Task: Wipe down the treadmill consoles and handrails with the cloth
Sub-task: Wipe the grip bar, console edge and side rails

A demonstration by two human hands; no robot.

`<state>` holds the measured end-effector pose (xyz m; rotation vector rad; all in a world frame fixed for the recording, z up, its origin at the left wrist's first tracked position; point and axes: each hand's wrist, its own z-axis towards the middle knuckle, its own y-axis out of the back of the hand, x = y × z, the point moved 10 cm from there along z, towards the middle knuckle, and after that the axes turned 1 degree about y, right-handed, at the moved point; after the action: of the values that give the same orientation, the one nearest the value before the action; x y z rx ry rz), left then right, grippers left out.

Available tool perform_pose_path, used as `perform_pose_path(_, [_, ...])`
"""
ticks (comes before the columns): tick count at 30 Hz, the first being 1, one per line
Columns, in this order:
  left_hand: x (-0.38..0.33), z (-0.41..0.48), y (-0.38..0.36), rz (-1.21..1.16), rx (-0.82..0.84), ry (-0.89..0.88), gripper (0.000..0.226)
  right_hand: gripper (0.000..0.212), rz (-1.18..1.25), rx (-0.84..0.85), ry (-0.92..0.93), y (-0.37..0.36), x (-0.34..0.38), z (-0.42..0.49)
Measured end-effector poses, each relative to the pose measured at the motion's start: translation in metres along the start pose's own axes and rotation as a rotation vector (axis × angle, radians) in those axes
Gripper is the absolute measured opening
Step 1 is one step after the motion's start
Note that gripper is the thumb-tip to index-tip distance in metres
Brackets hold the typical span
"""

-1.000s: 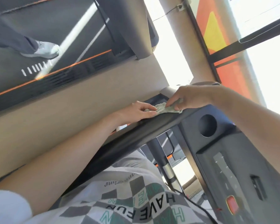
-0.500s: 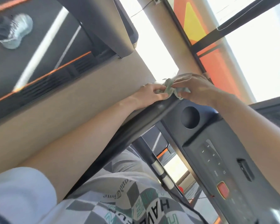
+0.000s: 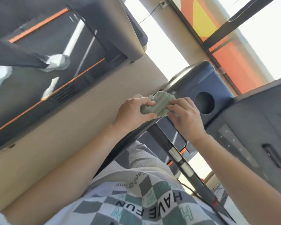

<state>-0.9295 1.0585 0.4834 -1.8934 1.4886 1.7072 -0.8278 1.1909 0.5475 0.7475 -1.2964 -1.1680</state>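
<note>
While bunched, cloth (image 3: pixel 159 104) sits pinched between fingers (image 3: pixel 182 111).

What we lose to fingers, blur and frame edges

Parts of the cloth (image 3: pixel 158 103) vanish under the curled fingers of the left hand (image 3: pixel 133 112) and right hand (image 3: pixel 187 118), so we cannot tell its full shape or whether it touches the handrail (image 3: pixel 115 151), much of which runs hidden beneath the left forearm. The console (image 3: pixel 258 143) is cut by the right edge, and its markings are too small for us to read. On the neighbouring treadmill (image 3: pixel 39 75), the walker's shoes (image 3: pixel 58 61) are smeared by blur. The bottom edge crops the shirt print (image 3: pixel 144 207).
</note>
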Motion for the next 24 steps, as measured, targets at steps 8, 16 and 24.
perform_pose_path(8, [0.0, -0.065, 0.016, 0.313, -0.15, -0.214, 0.032, 0.027, 0.123, -0.107, -0.393, -0.026, 0.054, -0.058])
perform_pose_path(16, [0.009, -0.115, 0.024, 0.436, -0.229, -0.335, 0.02, 0.039, 0.22, -0.132, -0.517, -0.04, 0.096, -0.075])
perform_pose_path(24, [-0.014, -0.129, 0.006, 0.428, -0.245, -0.396, 0.022, 0.025, 0.099, -0.269, -0.408, -0.01, 0.088, -0.09])
